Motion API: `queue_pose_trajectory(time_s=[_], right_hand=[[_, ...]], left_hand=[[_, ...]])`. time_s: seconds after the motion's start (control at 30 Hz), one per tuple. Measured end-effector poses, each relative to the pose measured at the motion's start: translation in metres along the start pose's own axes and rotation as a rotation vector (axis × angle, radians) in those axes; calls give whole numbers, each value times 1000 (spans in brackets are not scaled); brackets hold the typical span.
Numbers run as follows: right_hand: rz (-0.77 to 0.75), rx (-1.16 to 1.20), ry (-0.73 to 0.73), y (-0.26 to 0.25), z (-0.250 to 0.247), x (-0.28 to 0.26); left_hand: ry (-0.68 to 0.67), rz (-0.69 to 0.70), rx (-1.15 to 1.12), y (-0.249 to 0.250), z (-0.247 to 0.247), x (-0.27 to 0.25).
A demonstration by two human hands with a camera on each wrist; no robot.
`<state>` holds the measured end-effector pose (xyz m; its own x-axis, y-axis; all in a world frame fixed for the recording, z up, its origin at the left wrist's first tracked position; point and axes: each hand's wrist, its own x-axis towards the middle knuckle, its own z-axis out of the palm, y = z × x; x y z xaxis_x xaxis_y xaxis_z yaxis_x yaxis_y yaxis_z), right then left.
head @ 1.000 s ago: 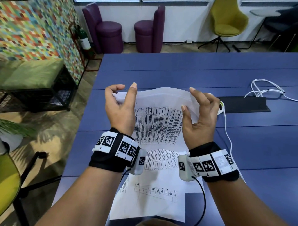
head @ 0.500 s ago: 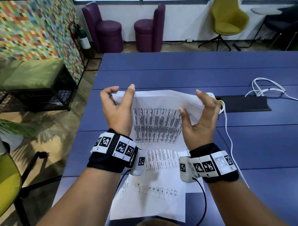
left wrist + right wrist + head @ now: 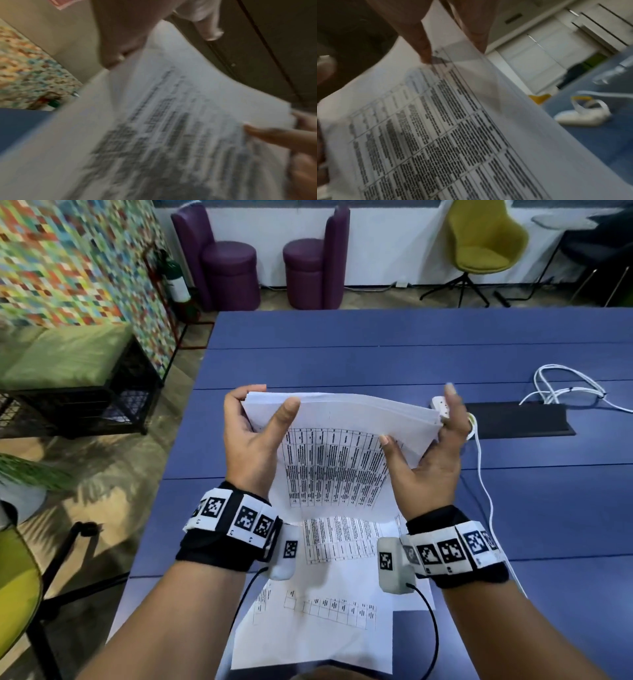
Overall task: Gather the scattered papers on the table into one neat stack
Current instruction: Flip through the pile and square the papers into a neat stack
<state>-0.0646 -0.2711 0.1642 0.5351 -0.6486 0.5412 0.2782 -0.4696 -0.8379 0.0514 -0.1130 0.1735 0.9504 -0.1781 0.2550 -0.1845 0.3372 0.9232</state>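
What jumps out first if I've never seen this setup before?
A sheaf of white printed papers is held upright over the blue table, the left hand and right hand gripping its sides. More printed sheets lie flat beneath, and black-and-white patterned wristbands circle both wrists.

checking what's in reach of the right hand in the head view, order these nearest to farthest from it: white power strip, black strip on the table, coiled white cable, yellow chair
From the right hand:
1. White power strip, just behind its fingers.
2. Black strip, to its right on the table.
3. Coiled white cable, farther right.
4. Yellow chair, on the floor beyond the table.
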Motion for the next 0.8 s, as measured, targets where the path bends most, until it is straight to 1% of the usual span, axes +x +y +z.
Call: queue_pose_trajectory(time_s=[0.07, 0.1, 0.17, 0.2, 0.23, 0.37, 0.47, 0.5, 0.6, 0.63, 0.73, 0.8], right_hand=[[282, 227, -11, 8, -6, 1], [398, 257, -46, 14, -8, 1], [579, 207, -182, 25, -11, 0], [649, 171, -244, 30, -11, -1], [698, 149, -274, 33, -10, -2], [753, 108, -242, 40, -2, 9], [738, 137, -232, 35, -5, 16], [739, 148, -251, 31, -7, 18], [737, 135, -342, 26, -13, 17], [742, 131, -352, 26, -12, 15], [736, 147, -281, 28, -9, 12], [689, 192, -240, 20, -9, 14]], left_hand=[[-125, -110, 26, -12, -18, 3], [-174, -191, 47, -19, -25, 1], [-242, -323, 103, -31, -31, -5], [-257, -353, 119, -34, -31, -9], [-255, -357, 120, -36, -29, -11], [-208, -268, 124, -22, -15, -11], [-169, -206, 78, -15, -21, -3], [-179, -206, 63, -15, -25, -2], [-225, -280, 44, -18, -28, -7], [-230, -287, 56, -18, -27, -9], [-205, -241, 76, -13, -18, -14], [-179, -197, 56, -8, -16, -13]])
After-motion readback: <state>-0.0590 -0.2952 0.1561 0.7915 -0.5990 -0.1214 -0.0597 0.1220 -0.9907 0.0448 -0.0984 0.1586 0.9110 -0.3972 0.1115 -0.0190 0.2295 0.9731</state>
